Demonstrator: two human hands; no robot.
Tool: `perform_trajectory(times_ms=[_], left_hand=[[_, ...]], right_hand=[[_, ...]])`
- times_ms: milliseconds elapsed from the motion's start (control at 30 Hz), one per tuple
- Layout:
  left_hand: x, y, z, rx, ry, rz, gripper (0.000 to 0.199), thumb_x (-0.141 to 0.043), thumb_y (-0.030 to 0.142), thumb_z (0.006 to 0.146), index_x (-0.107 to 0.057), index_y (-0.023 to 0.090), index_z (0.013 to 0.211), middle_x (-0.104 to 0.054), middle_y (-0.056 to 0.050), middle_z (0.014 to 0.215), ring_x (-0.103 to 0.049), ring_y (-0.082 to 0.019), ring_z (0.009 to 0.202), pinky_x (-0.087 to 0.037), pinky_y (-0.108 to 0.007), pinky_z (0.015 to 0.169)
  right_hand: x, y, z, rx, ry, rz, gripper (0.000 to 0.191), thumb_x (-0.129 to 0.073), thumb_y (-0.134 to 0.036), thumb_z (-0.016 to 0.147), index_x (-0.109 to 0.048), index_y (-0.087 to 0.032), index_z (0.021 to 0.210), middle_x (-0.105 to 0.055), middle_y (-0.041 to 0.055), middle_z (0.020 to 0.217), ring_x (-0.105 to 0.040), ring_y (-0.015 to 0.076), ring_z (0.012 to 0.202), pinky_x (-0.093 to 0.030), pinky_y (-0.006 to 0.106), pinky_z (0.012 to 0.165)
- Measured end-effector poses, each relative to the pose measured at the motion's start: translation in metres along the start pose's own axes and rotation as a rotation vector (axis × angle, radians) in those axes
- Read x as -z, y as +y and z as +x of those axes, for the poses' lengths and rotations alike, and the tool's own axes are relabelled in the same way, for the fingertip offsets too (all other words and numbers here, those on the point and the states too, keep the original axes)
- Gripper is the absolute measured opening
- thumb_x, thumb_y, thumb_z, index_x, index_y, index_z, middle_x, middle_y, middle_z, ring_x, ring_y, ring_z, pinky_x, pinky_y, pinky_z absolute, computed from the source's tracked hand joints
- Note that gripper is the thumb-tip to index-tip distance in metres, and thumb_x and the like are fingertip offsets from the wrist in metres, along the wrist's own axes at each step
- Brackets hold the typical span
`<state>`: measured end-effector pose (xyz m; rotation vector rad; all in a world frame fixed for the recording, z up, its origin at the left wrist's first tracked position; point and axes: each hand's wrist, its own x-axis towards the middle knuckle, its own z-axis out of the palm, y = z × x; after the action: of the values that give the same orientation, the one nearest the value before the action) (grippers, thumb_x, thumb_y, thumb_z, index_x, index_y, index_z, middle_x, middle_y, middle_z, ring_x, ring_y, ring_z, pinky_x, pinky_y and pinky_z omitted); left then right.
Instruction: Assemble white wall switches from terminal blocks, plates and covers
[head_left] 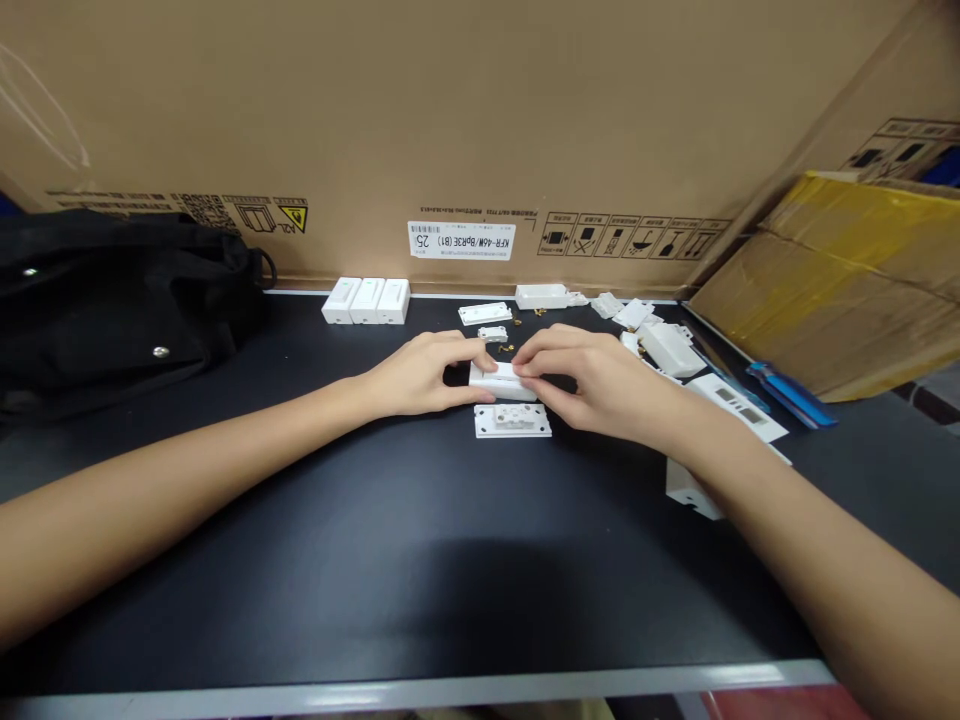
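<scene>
My left hand (424, 375) and my right hand (592, 385) meet at the middle of the black bench top (360, 560). Their fingertips grip both ends of a white plastic switch body (501, 381), partly hiding it. Just in front of it lies a white switch base plate (513, 421), and it does not appear to touch either hand. Behind my fingers are a small white plate (493, 334) and several tiny brass screws (507, 348). Further right, a white switch housing (670, 349) lies close to my right hand.
Three assembled white switches (366, 301) stand at the back left, with loose white panels (485, 313) and covers (541, 296) along the back. A black bag (112, 310) lies left. Cardboard boxes (450, 130) form the back, and a blue utility knife (791, 394) lies right.
</scene>
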<state>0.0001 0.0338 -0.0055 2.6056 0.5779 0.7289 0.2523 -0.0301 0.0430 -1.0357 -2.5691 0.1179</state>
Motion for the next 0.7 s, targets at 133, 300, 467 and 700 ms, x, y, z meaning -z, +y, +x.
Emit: perform_trajectory(times_ms=[133, 300, 467, 700], left_hand=[[-0.0009, 0.0001, -0.0011, 0.01, 0.015, 0.018, 0.033, -0.072, 0.05, 0.094, -0.069, 0.02, 0.108, -0.077, -0.005, 0.111, -0.072, -0.022, 0.103, -0.056, -0.035, 0.093], [-0.0015, -0.0002, -0.0024, 0.028, -0.002, 0.022, 0.032, -0.071, 0.05, 0.095, -0.07, 0.022, 0.11, -0.077, -0.005, 0.116, -0.072, -0.022, 0.107, -0.055, -0.036, 0.096], [-0.0005, 0.0018, -0.0025, -0.004, -0.009, 0.077, 0.038, -0.065, 0.054, 0.098, -0.069, 0.021, 0.116, -0.076, -0.006, 0.114, -0.071, -0.023, 0.104, -0.055, -0.035, 0.092], [0.0004, 0.0037, -0.0034, -0.047, -0.013, 0.113, 0.045, -0.062, 0.054, 0.1, -0.068, 0.026, 0.135, -0.077, -0.006, 0.114, -0.07, -0.02, 0.099, -0.055, -0.033, 0.091]], right_hand=[[0.001, -0.0053, 0.0007, -0.025, -0.032, -0.027, 0.023, -0.056, -0.014, 0.095, -0.079, -0.017, 0.092, -0.076, 0.0106, 0.102, -0.069, 0.0235, 0.089, -0.052, 0.036, 0.082], [-0.0001, -0.0052, 0.0041, -0.045, -0.015, -0.026, 0.022, -0.058, -0.012, 0.093, -0.078, -0.02, 0.087, -0.076, 0.0085, 0.096, -0.069, 0.0225, 0.084, -0.05, 0.034, 0.077], [-0.0027, -0.0027, 0.0063, -0.076, -0.009, 0.001, 0.02, -0.059, -0.012, 0.093, -0.078, -0.017, 0.091, -0.078, 0.0085, 0.094, -0.069, 0.0219, 0.084, -0.05, 0.033, 0.078], [-0.0037, 0.0008, 0.0027, -0.048, 0.002, -0.009, 0.022, -0.058, -0.017, 0.098, -0.079, -0.015, 0.103, -0.077, 0.0113, 0.102, -0.069, 0.0234, 0.091, -0.051, 0.036, 0.082]])
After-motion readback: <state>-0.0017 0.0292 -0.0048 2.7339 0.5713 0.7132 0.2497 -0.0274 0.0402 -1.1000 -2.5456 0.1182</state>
